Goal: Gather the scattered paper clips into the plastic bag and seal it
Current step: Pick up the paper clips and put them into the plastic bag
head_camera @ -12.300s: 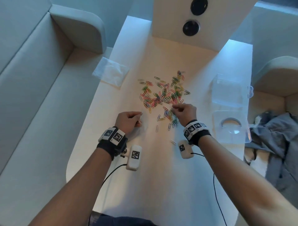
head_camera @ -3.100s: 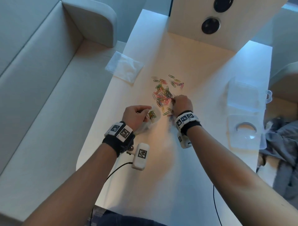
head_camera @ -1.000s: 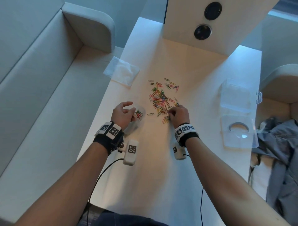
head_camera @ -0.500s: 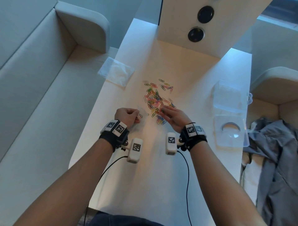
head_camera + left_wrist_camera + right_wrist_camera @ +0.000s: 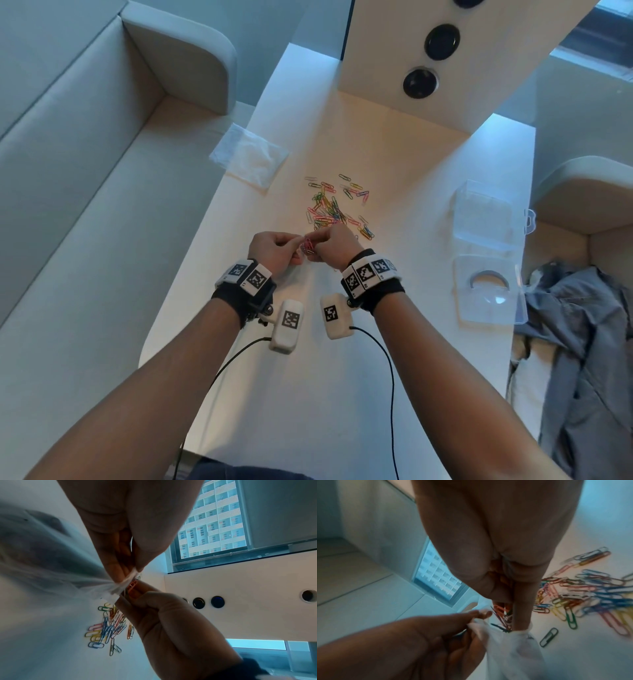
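My left hand (image 5: 274, 248) pinches the rim of a small clear plastic bag (image 5: 56, 573) just above the white table (image 5: 308, 394); the same bag (image 5: 510, 654) shows in the right wrist view. Touching it, my right hand (image 5: 330, 245) grips a bunch of coloured paper clips (image 5: 502, 613) at the bag's mouth, red ones (image 5: 308, 246) showing between the two hands. A loose pile of paper clips (image 5: 334, 210) lies on the table just beyond the hands, and the same pile (image 5: 590, 595) spreads to the right of my fingers.
A second flat clear bag (image 5: 248, 159) lies at the table's left edge. An open clear plastic box (image 5: 486, 260) sits at the right edge, grey cloth (image 5: 582, 359) beside it. A white panel with round sockets (image 5: 419, 82) stands at the far end. Seat cushions flank the table.
My right hand picked up a bunch of clips from the pile and swung left to meet my left hand at the bag's mouth. The pile is far smaller than twelve seconds ago.
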